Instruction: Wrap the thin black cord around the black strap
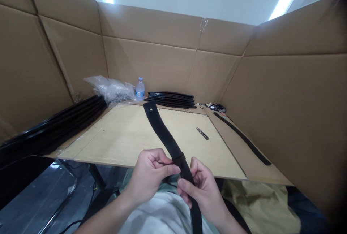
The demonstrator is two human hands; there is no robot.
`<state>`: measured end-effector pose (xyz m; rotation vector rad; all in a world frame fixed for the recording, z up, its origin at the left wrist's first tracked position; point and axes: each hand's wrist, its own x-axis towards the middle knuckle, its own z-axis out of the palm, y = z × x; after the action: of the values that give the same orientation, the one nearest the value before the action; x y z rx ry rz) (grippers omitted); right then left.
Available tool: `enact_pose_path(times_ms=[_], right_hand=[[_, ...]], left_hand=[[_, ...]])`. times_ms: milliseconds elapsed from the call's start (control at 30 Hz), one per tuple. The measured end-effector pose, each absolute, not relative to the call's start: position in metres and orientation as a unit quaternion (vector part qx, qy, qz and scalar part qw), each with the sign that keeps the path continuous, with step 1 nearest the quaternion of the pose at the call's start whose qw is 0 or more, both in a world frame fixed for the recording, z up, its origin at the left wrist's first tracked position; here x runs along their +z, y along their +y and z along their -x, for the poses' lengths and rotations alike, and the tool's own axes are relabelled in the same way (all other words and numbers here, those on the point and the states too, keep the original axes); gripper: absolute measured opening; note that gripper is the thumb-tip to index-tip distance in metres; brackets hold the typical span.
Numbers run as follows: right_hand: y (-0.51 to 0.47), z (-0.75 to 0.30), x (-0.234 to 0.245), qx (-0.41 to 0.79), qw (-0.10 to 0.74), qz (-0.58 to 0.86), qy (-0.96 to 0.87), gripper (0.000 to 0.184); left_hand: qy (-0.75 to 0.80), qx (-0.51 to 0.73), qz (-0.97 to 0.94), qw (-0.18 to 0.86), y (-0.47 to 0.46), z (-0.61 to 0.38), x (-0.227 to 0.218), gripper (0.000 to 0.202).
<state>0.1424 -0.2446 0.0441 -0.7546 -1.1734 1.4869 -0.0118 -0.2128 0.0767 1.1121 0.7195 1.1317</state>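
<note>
Had both hands on a black strap (164,134), right in front of my lap at the near edge of the bench. My left hand (155,170) was pinched closed, thumb against the fingers, at the strap's left edge just below a raised band across it. Something thin and dark showed between those fingers too, but I couldn't tell what. My right hand (199,185) was mostly curled up, thumb in front and fingers round the other edge, gripping it a bit lower down. The far end of the strap stuck up and away over the bench (108,136), with a small hole near the tip, and the near end hung down past my right hand.

Beyond that, a pair of snips (202,133) lay on the bench, right of the strap. Further right was a loose black strip (242,138), lying lengthwise near the cardboard wall (292,107). Along the back sat a small messy pile (215,107), a stack of black strips (170,99), a water bottle (140,89) and a clear plastic bag (114,89). More long black strips (54,125) were heaped on the left.
</note>
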Motion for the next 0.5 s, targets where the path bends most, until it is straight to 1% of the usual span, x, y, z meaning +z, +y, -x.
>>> enact_pose_path(times_ms=[100,200,300,333,433,500], right_hand=[[-0.241,-0.145,0.042,0.647,0.535,0.272,-0.471,0.031],[-0.237,-0.147,0.042,0.665,0.527,0.251,-0.466,0.029],[-0.234,-0.146,0.041,0.672,0.529,0.234,-0.462,0.026],[-0.233,-0.146,0.040,0.674,0.529,0.230,-0.461,0.026],[-0.231,-0.145,0.036,0.666,0.523,0.238,-0.475,0.040],[-0.230,-0.146,0.034,0.663,0.506,0.253,-0.491,0.040]], left_hand=[[0.327,0.509,-0.493,0.625,-0.211,0.011,0.075,0.025],[0.338,0.510,-0.499,0.613,-0.207,0.014,0.074,0.025],[0.357,0.489,-0.522,0.601,-0.204,0.019,0.076,0.030],[0.364,0.478,-0.531,0.598,-0.204,0.020,0.077,0.035],[0.378,0.457,-0.544,0.594,-0.207,0.021,0.079,0.049],[0.377,0.453,-0.535,0.605,-0.211,0.020,0.080,0.047]])
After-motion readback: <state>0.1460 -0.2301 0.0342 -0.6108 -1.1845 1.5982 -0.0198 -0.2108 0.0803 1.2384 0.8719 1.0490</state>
